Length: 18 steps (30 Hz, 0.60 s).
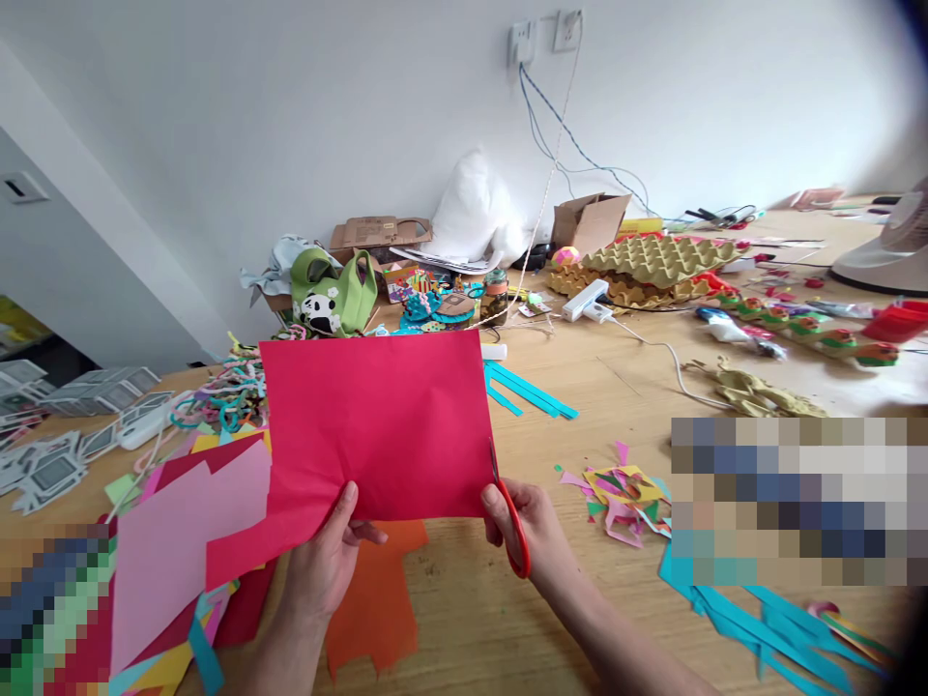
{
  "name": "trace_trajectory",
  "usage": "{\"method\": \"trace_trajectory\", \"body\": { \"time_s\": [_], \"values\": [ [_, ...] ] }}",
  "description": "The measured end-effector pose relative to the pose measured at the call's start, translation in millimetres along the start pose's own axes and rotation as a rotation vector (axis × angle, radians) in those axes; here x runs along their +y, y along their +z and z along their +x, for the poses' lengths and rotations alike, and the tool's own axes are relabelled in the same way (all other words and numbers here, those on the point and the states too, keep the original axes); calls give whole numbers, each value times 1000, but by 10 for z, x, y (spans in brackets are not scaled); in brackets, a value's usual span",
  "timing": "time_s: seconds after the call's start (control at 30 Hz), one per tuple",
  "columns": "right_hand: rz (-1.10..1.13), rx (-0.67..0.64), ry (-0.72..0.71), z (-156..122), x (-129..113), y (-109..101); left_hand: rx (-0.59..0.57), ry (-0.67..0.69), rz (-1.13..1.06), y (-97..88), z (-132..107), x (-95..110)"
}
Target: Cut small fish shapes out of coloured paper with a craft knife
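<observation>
A sheet of red paper (384,416) is held up in front of me, with a strip hanging off at its lower left. My left hand (330,532) pinches its bottom edge, thumb on the near face. At the lower right corner, my right hand (526,517) holds red-handled scissors (518,541) and also touches the paper's edge. The scissor blades point up along the right edge; whether they are apart is unclear. Below the sheet, a piece of orange paper (377,599) lies on the wooden table (493,628).
Pink paper (166,541) and other coloured sheets lie at left. Paper scraps (623,493) and blue strips (732,619) are at right. Behind stand a green panda bag (333,290), egg trays (659,261), a power strip (586,300) and a fan (888,242).
</observation>
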State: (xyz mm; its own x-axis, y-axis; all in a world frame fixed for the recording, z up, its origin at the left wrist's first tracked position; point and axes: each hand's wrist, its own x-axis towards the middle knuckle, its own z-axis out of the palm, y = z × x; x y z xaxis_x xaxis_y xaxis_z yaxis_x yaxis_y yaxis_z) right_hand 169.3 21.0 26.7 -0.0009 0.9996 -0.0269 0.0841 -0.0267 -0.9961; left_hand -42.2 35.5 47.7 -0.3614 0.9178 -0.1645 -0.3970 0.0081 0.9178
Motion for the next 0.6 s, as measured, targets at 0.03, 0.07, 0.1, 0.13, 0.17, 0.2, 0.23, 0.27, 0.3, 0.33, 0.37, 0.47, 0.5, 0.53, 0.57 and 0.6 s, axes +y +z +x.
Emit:
{"method": "trace_trajectory", "body": {
  "time_s": [0.03, 0.07, 0.1, 0.13, 0.17, 0.2, 0.23, 0.27, 0.3, 0.33, 0.37, 0.47, 0.5, 0.53, 0.57, 0.6],
  "values": [
    [0, 0, 0, 0, 11, -2, -16, 0, -5, -4, 2, -3],
    [-1, -2, 5, 0, 22, -4, -39, 1, -10, -9, 5, -6],
    [-3, -3, 10, -1, 33, -6, -61, 1, -14, -15, 8, -11],
    [-5, -4, 14, -2, 40, -8, -67, 2, -14, -19, 10, -14],
    [-6, -9, 17, -4, 43, -10, -69, 1, -13, -21, 10, -16],
    [-5, -9, 17, -6, 41, -10, -67, 1, -14, -21, 8, -16],
    [-3, -8, 15, -8, 33, -10, -62, 1, -14, -19, 5, -14],
    [0, -4, 15, -9, 20, -8, -56, 0, -14, -15, 1, -11],
    [3, 0, 19, -10, 4, -5, -50, -1, -14, -10, -3, -7],
    [5, 5, 26, -11, -14, -2, -48, -4, -14, -5, -7, -3],
    [7, 9, 33, -12, -31, 1, -49, -8, -12, -1, -10, 1],
    [13, 10, 44, -13, -63, 7, -57, -20, -8, 2, -13, 1],
    [15, 11, 45, -14, -64, 7, -58, -21, -9, -1, -12, -4],
    [17, 13, 45, -15, -61, 7, -55, -22, -11, -5, -11, -10],
    [19, 14, 45, -16, -55, 7, -52, -23, -14, -10, -9, -17],
    [21, 17, 43, -17, -47, 7, -49, -24, -18, -16, -8, -25]
  ]
}}
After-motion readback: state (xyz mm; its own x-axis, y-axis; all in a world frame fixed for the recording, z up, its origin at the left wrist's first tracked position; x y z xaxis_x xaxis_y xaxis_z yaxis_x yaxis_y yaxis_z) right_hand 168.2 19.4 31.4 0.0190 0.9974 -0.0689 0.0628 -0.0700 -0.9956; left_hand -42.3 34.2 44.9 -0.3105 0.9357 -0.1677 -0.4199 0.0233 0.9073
